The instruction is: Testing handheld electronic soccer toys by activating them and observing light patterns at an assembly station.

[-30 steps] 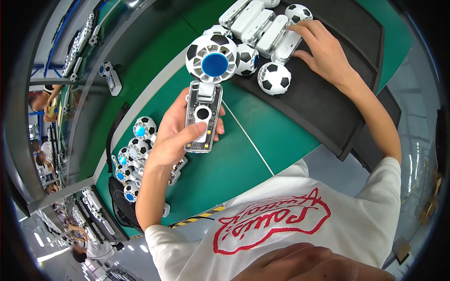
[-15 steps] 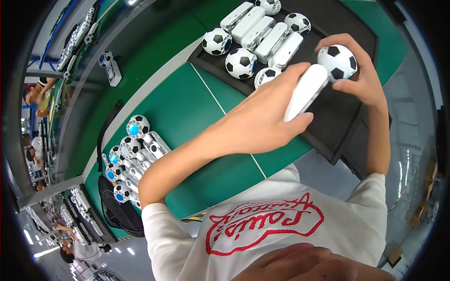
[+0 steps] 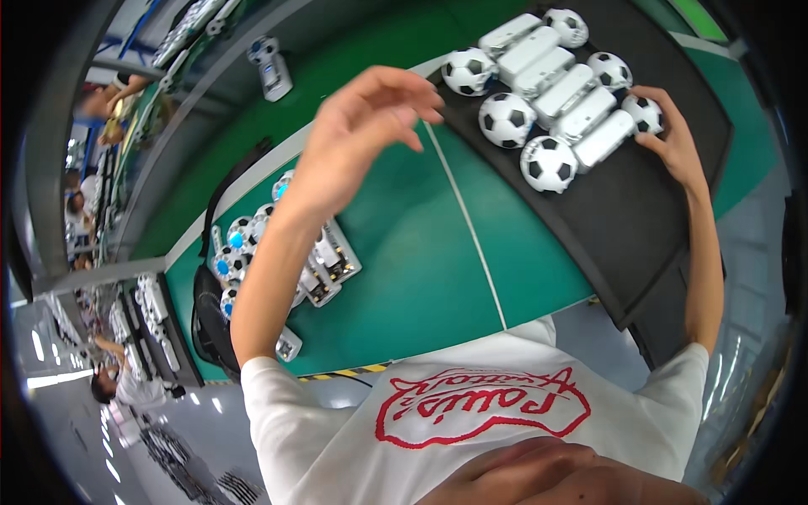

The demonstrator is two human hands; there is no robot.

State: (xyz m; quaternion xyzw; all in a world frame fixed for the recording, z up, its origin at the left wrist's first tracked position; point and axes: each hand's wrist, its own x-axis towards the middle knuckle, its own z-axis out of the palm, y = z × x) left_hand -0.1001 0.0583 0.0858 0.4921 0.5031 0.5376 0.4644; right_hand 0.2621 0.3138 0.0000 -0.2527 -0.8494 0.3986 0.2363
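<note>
Ball (image 3: 645, 114) in R hand (image 3: 677, 151), L hand (image 3: 353, 139) over grn tbl (image 3: 412, 261).

Six ball-patterned devices lie in the one black tray (image 3: 627, 202), which makes six black-and-white ball heads (image 3: 507, 119) and six white bodies (image 3: 564, 94); three heads are at the left end of the row and three at the right. One of those six heads sits in the grip of the right hand (image 3: 671, 139), one of the wearer's two hands, the other being the left hand (image 3: 358, 126). On the left of the table is a second group, with at least four blue discs (image 3: 237, 240) showing; the forearm hides part of it, so its full number cannot be told. One single device (image 3: 271, 71) lies apart, beyond the table's edge. One black bag (image 3: 215, 324) is beside the second group.
</note>
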